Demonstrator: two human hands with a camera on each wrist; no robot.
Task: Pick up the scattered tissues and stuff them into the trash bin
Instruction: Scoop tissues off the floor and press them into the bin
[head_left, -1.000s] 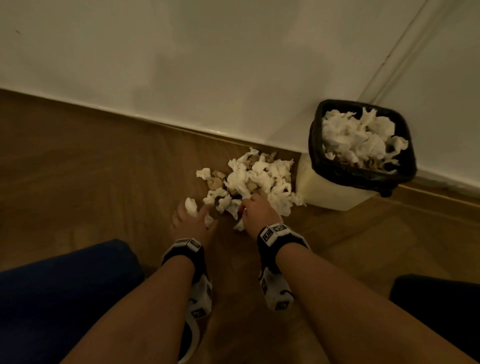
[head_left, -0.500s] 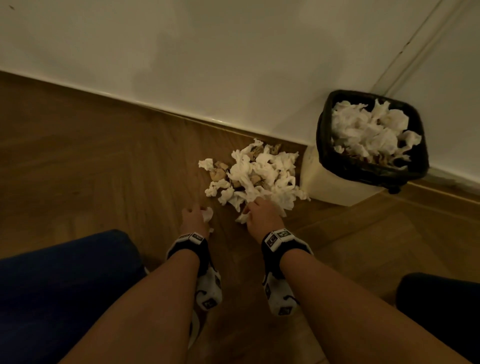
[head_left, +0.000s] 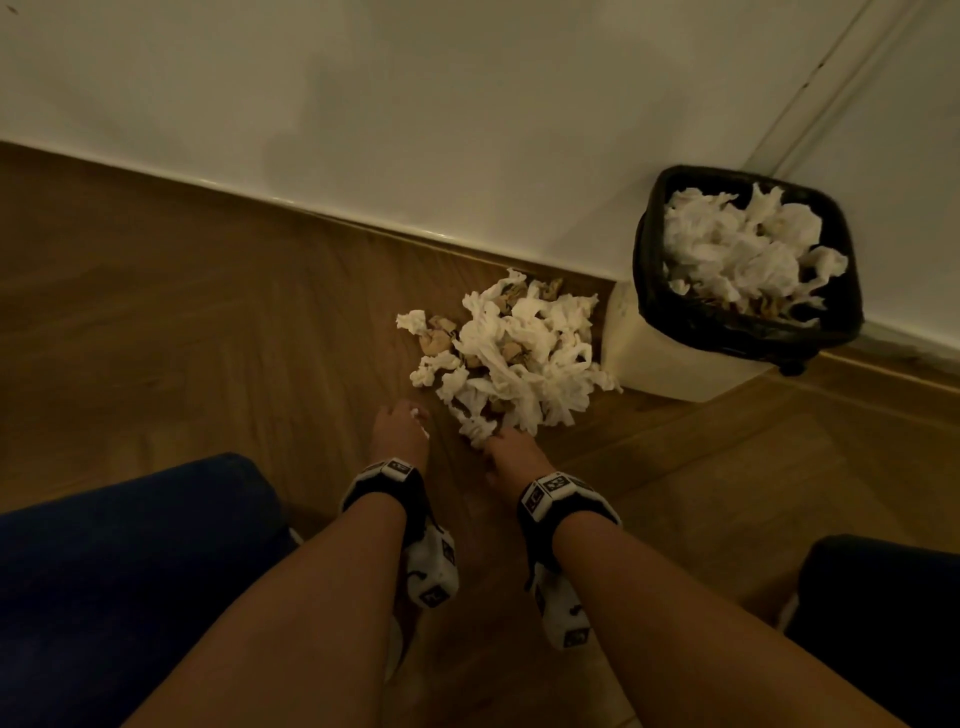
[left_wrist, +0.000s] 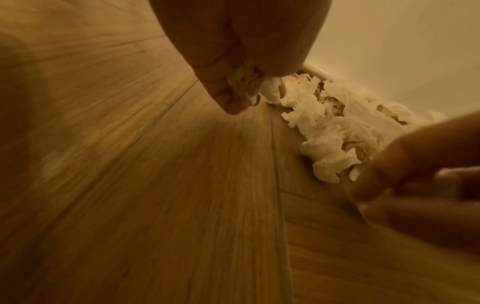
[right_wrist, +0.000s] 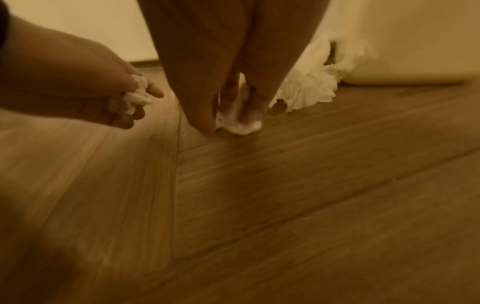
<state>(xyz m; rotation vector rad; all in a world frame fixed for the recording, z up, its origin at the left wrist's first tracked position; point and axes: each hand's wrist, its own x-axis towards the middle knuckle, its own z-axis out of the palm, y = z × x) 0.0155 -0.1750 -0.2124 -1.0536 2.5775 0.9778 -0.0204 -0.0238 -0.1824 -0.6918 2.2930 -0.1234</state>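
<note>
A heap of crumpled white tissues (head_left: 511, 348) lies on the wooden floor beside a cream trash bin (head_left: 748, 270) with a black liner, heaped with tissues. My left hand (head_left: 402, 428) hovers left of the heap, its fingers curled round a small wad of tissue (left_wrist: 245, 86), which also shows in the right wrist view (right_wrist: 135, 96). My right hand (head_left: 511, 449) is at the heap's near edge and pinches a tissue (right_wrist: 237, 123) against the floor.
A white wall (head_left: 415, 104) with a skirting line runs behind the heap and bin. My knees, one in dark blue (head_left: 130, 561), frame the bottom corners. Bare wood floor (head_left: 182, 338) stretches to the left.
My left hand has closed round a loose tissue and drawn back from the heap. The right hand stays at the heap's near edge. The camera has tilted a little.
</note>
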